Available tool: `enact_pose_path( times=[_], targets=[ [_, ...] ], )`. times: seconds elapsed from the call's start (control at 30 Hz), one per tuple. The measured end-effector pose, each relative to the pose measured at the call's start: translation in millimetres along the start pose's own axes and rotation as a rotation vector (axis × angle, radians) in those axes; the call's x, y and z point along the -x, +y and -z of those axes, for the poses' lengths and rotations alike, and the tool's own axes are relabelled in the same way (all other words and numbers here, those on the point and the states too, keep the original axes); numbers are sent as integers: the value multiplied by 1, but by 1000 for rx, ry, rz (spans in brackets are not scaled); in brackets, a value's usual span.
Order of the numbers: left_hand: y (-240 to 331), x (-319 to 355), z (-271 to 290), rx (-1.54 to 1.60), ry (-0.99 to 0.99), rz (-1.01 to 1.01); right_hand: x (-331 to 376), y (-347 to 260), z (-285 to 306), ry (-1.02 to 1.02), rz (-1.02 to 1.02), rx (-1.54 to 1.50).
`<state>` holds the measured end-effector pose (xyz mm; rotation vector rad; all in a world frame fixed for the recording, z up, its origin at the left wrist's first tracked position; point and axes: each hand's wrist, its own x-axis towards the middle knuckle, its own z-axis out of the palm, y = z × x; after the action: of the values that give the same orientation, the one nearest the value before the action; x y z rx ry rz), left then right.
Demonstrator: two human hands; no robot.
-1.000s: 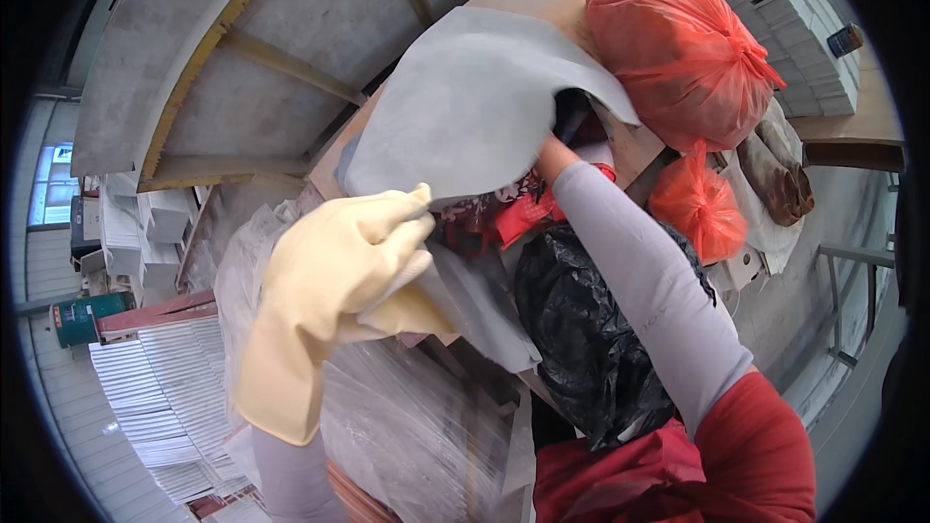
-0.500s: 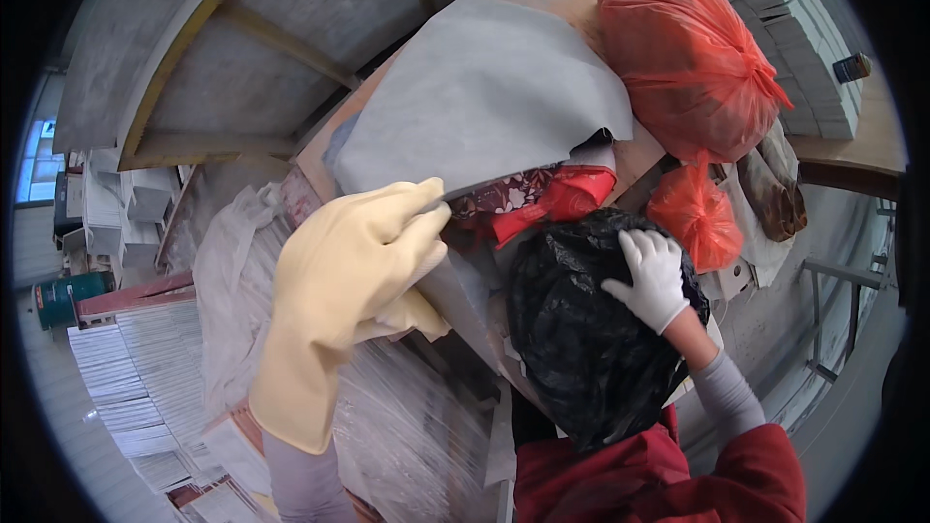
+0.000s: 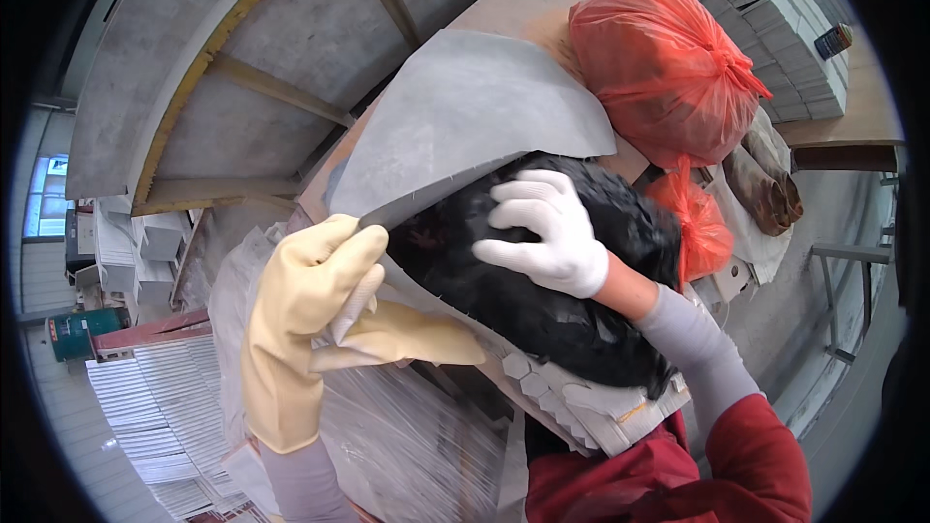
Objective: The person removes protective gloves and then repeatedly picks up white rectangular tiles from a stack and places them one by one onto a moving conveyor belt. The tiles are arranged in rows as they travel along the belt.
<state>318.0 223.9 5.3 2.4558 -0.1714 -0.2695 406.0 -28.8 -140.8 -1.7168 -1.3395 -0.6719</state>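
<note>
Black plastic bag (image 3: 542, 300) lies at scene centre, tucked partly under the lifted grey sheet (image 3: 465, 116), its long axis running from upper left to lower right across the stacked grey pieces (image 3: 591, 407). Right hand (image 3: 542, 232), in a white glove, rests directly on top of the bag with fingers spread and curled over its crown, so it is the nearer hand; left hand (image 3: 310, 310), in a yellow glove, sits just left of the bag, fingers pinching the sheet's near edge. Large red bag (image 3: 659, 68) lies beyond, far right.
</note>
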Motion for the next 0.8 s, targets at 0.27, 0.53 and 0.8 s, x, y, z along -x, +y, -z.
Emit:
enact_pose_path(
  times=[0.27,0.53,0.8],
  targets=[
    [-17,8,-5,422,35,135,-14,55,-104,-70,-600,-413],
    [-21,-2,-20,79,83,-440,-1,151,-140,-154,-741,106],
    [-9,-3,-26,-172,-53,-343,47,183,-67,-602,-985,173]
  ],
)
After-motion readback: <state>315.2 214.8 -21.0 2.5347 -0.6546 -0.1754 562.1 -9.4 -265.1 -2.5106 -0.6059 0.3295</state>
